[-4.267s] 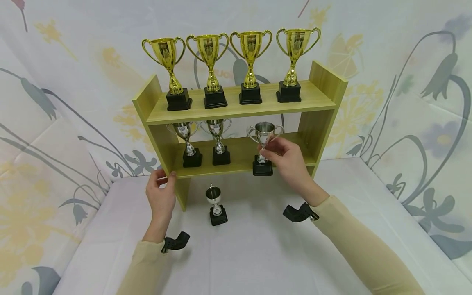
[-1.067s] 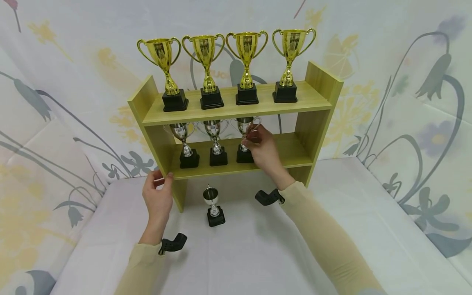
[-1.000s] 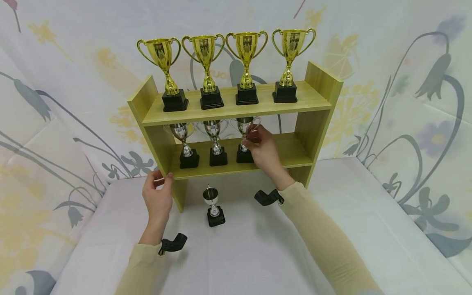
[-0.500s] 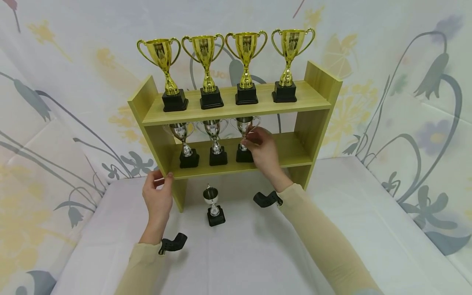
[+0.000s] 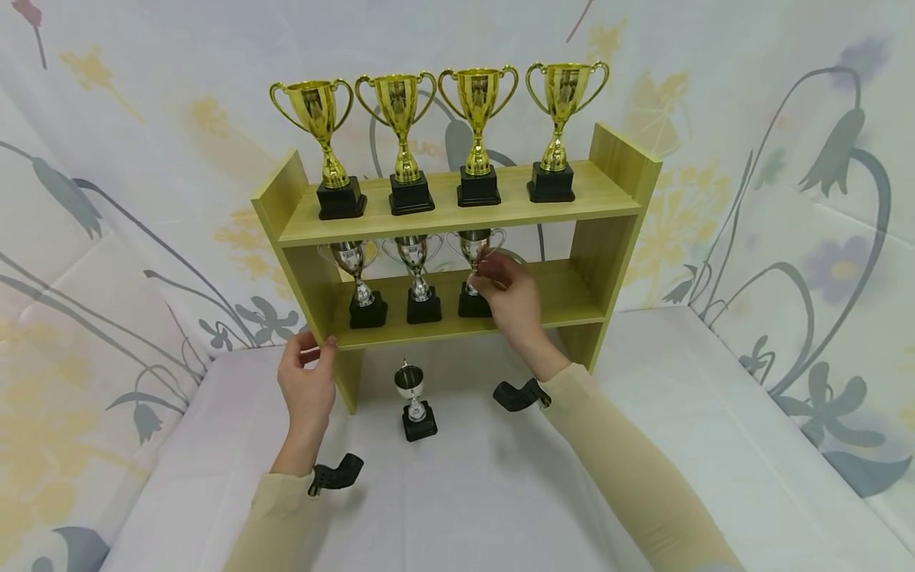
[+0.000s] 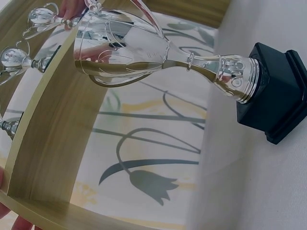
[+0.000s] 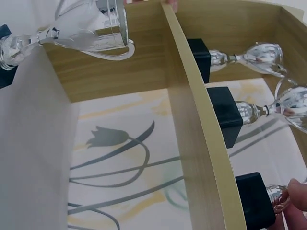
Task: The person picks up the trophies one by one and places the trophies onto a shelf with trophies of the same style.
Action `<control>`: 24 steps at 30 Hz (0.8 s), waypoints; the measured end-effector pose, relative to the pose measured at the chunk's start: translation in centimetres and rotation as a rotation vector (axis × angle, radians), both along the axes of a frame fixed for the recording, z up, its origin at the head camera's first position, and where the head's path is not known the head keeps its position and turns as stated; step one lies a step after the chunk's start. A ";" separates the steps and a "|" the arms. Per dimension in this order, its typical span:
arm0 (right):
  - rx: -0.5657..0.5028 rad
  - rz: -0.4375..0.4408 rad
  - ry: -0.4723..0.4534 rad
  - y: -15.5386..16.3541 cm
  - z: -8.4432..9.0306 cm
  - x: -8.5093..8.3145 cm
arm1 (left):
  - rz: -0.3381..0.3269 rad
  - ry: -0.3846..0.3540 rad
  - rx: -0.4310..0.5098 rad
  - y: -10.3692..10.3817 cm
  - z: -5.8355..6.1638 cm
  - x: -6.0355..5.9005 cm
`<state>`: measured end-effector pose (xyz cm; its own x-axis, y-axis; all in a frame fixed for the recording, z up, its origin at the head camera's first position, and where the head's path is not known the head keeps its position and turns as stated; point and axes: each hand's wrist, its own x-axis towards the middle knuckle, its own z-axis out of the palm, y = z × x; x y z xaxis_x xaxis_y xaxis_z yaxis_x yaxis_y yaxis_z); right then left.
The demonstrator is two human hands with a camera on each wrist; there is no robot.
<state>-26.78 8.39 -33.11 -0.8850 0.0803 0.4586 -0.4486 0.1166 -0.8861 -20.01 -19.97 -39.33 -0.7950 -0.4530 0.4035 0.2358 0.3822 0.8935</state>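
left hand [image 5: 309, 380] grips shelf [image 5: 457, 327] front corner: hold firm against tipping. loose cup [image 5: 413, 400] on counter [image 5: 500, 492] below shelf. right hand [image 5: 511, 292] pinches third cup [image 5: 473, 270] on lower board; seat base flat, release gently.

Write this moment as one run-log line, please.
right hand: pinches third silver trophy cup on lower shelf | left hand: grips wooden shelf unit edge
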 end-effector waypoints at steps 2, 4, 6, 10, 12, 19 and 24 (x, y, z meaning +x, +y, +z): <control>0.000 0.004 0.001 0.1 0.0 0.1 | 0.000 -0.005 0.000 0.0 -0.1 0.0; -0.008 0.010 -0.001 0.2 0.0 0.3 | 0.001 -0.005 -0.001 0.0 -0.1 0.0; -0.006 0.010 -0.005 0.3 0.0 0.5 | 0.002 -0.004 -0.002 0.0 -0.1 0.0; -0.010 0.017 -0.016 0.5 0.1 0.7 | 0.006 0.002 -0.004 0.0 -0.1 -0.1; -0.010 0.024 -0.019 0.6 0.1 0.8 | 0.006 0.008 -0.004 0.0 -0.1 -0.1; -0.005 0.054 -0.036 1.0 0.2 1.6 | 0.000 0.016 -0.003 0.0 0.0 -0.2; 0.023 0.055 -0.029 1.3 -0.3 1.6 | 0.001 0.010 -0.007 0.0 0.0 -0.1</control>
<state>-25.15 9.68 -33.43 -0.9009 0.0211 0.4335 -0.4287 0.1126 -0.8964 -20.08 -19.99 -39.37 -0.7904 -0.4513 0.4142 0.2440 0.3883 0.8887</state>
